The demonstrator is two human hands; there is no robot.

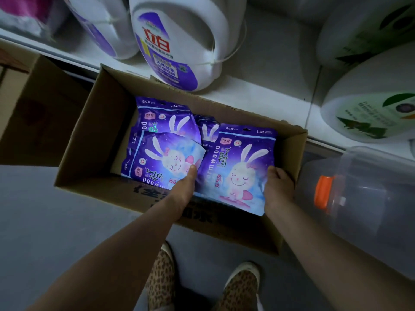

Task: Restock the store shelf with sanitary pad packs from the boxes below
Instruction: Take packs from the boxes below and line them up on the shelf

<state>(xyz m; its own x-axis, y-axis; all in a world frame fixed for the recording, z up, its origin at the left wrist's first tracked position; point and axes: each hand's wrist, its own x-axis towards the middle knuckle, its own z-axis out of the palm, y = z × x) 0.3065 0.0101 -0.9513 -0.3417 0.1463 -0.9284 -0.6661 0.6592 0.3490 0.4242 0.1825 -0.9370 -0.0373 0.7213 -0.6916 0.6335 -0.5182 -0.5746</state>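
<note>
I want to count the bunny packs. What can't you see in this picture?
- How many packs lie in the cardboard box: head view, the top purple packs cover whatever is under them.
- The left hand's fingers: only the thumb shows; the rest go under a pack.
- The small print on the white detergent jug: blurred.
- The clear jar with the orange cap: cut by the right edge.
</note>
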